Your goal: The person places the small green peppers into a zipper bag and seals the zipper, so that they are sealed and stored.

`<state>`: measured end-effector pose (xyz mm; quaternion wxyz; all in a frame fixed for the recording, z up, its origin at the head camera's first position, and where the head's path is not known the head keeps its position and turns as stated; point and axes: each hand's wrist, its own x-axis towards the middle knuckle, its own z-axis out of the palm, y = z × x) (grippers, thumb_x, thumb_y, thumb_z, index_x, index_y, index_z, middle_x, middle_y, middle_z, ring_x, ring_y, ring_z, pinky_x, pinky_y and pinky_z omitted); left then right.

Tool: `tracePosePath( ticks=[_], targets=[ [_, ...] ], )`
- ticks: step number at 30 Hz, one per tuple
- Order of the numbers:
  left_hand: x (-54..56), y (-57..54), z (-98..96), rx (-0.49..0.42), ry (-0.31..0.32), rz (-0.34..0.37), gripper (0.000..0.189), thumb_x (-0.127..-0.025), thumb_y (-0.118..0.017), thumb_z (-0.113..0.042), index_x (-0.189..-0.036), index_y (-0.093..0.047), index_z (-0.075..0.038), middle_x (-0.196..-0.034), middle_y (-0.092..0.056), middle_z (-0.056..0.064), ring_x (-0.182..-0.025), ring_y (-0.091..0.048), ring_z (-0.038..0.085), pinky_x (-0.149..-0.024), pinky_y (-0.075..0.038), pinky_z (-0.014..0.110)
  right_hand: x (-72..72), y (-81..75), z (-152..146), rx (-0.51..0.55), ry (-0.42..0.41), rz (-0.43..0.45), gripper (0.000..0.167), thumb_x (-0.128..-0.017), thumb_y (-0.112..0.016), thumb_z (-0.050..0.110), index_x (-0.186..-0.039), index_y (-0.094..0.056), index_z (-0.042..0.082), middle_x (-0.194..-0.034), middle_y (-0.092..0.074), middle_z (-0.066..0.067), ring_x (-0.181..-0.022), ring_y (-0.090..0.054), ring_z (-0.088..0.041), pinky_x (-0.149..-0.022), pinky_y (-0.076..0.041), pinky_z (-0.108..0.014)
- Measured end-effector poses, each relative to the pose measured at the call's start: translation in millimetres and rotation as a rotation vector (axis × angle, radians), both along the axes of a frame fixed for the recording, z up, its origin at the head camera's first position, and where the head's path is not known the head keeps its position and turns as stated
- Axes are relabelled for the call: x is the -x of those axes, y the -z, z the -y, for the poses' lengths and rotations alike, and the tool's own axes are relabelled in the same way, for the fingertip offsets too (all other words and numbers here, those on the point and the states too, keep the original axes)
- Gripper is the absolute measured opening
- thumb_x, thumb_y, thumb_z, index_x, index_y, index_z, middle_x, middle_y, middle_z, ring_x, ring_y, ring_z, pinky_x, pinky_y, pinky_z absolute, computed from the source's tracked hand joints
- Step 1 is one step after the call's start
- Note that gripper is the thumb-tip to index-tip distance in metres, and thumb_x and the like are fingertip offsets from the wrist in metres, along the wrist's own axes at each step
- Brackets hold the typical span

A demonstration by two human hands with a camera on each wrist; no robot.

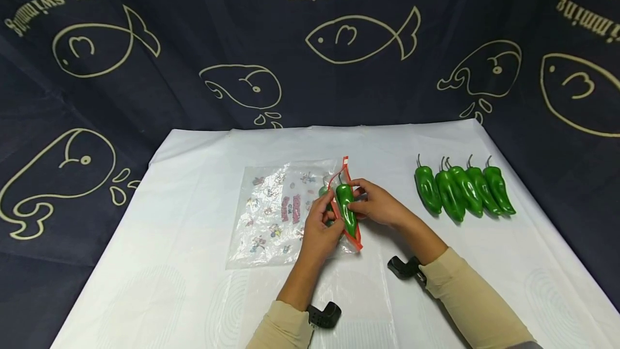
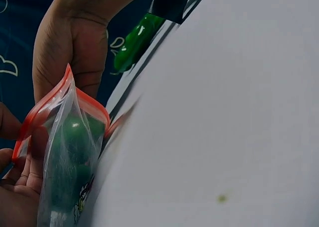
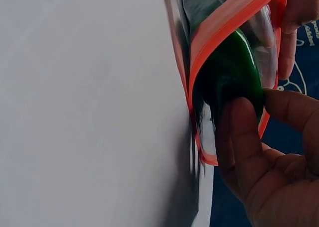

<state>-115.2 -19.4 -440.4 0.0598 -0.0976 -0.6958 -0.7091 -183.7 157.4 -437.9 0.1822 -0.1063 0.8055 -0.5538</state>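
A clear zip bag [image 1: 263, 214] with a red-orange zip edge and small printed figures lies on the white table. My left hand [image 1: 321, 230] pinches the bag's rim, and in the left wrist view the mouth gapes under its fingers [image 2: 31, 172]. Between finger and thumb, my right hand [image 1: 380, 203] grips a long green pepper [image 1: 346, 206] at the opening. The right wrist view shows this pepper [image 3: 241, 62] partly inside the orange rim. Behind the plastic, more green [image 2: 75, 142] shows, partly hidden by the left hand in the head view.
Several green peppers [image 1: 450, 193] lie side by side at the right of the white table [image 1: 160, 203], stems pointing away. A dark cloth [image 1: 363, 96] with fish and whale drawings hangs behind and around the table. Black wrist devices [image 1: 325, 315] sit on both wrists.
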Motion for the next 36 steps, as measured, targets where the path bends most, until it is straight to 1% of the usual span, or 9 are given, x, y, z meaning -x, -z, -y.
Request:
tracePosePath(
  ticks=[2, 3, 4, 8, 11, 16, 25, 30, 36],
  targets=[
    [0.0, 0.3, -0.2, -0.002, 0.003, -0.007, 0.066, -0.076, -0.057, 0.017, -0.141, -0.047, 0.010, -0.138, -0.048, 0.027, -0.083, -0.058, 0.029, -0.068, -0.049, 0.017, -0.1, -0.9, 0.6, 0.019, 0.010, 0.012, 0.058, -0.092, -0.063, 0.003, -0.146, -0.040, -0.002, -0.120, -0.050, -0.026, -0.090, -0.064, -0.025, -0.073, -0.059, -0.039],
    [-1.7, -4.0, -0.1, -0.004, 0.005, -0.007, 0.065, -0.076, -0.056, 0.018, -0.140, -0.047, 0.012, -0.137, -0.047, 0.029, -0.083, -0.058, 0.031, -0.068, -0.049, 0.017, 0.0, -1.0, 0.9, 0.031, 0.015, 0.018, 0.057, -0.092, -0.061, 0.002, -0.145, -0.040, -0.003, -0.120, -0.050, -0.026, -0.087, -0.064, -0.024, -0.072, -0.059, -0.038],
    [-2.0, -4.7, -0.2, -0.003, 0.004, -0.003, 0.065, -0.075, -0.056, 0.017, -0.140, -0.047, 0.012, -0.137, -0.047, 0.029, -0.083, -0.058, 0.030, -0.068, -0.049, 0.017, -0.3, -1.4, 1.4, 0.044, 0.021, 0.027, 0.055, -0.092, -0.058, 0.000, -0.145, -0.041, -0.003, -0.121, -0.050, -0.026, -0.084, -0.064, -0.023, -0.071, -0.059, -0.036],
    [-2.6, -6.7, -0.1, 0.002, 0.004, 0.007, 0.066, -0.075, -0.056, 0.018, -0.140, -0.046, 0.013, -0.139, -0.046, 0.028, -0.082, -0.057, 0.027, -0.067, -0.049, 0.017, -1.3, -2.1, 3.3, 0.098, 0.035, 0.065, 0.056, -0.087, -0.047, -0.009, -0.142, -0.042, -0.005, -0.121, -0.048, -0.026, -0.075, -0.061, -0.021, -0.066, -0.058, -0.031],
    [-2.9, -7.6, 0.2, 0.003, 0.007, 0.008, 0.065, -0.076, -0.056, 0.017, -0.140, -0.046, 0.013, -0.141, -0.045, 0.027, -0.083, -0.057, 0.026, -0.067, -0.049, 0.018, -1.8, -1.8, 4.8, 0.133, 0.023, 0.087, 0.058, -0.083, -0.044, -0.012, -0.141, -0.041, -0.006, -0.120, -0.047, -0.026, -0.074, -0.061, -0.021, -0.066, -0.058, -0.030],
    [-3.1, -8.0, 0.6, 0.006, 0.017, 0.011, 0.064, -0.078, -0.055, 0.017, -0.141, -0.045, 0.013, -0.142, -0.045, 0.027, -0.083, -0.057, 0.024, -0.067, -0.048, 0.017, -2.0, 0.0, 7.4, 0.179, -0.006, 0.108, 0.055, -0.086, -0.043, -0.013, -0.140, -0.038, -0.008, -0.119, -0.044, -0.027, -0.076, -0.063, -0.021, -0.068, -0.058, -0.029],
    [-3.6, -7.9, -0.4, 0.007, 0.022, 0.017, 0.065, -0.077, -0.056, 0.017, -0.141, -0.045, 0.013, -0.137, -0.048, 0.028, -0.081, -0.058, 0.019, -0.064, -0.046, 0.013, -3.5, 0.1, 9.8, 0.190, -0.033, 0.128, 0.057, -0.086, -0.044, -0.012, -0.142, -0.036, -0.007, -0.121, -0.042, -0.028, -0.085, -0.067, -0.023, -0.072, -0.057, -0.030],
    [-3.8, -7.9, -1.1, 0.013, 0.013, 0.037, 0.064, -0.078, -0.056, 0.017, -0.141, -0.046, 0.012, -0.134, -0.049, 0.028, -0.081, -0.056, 0.014, -0.062, -0.045, 0.013, -4.6, 1.0, 7.9, 0.163, -0.051, 0.099, 0.054, -0.089, -0.044, -0.011, -0.142, -0.036, -0.008, -0.122, -0.043, -0.030, -0.088, -0.067, -0.026, -0.076, -0.057, -0.035],
    [-3.8, -8.7, 0.1, 0.022, 0.003, 0.054, 0.067, -0.074, -0.055, 0.013, -0.140, -0.047, 0.012, -0.133, -0.051, 0.027, -0.079, -0.058, 0.017, -0.062, -0.045, 0.013, -5.5, -2.3, 3.1, 0.121, -0.072, 0.046, 0.050, -0.092, -0.047, -0.007, -0.141, -0.039, -0.007, -0.127, -0.045, -0.031, -0.098, -0.066, -0.034, -0.082, -0.056, -0.042]
  ],
)
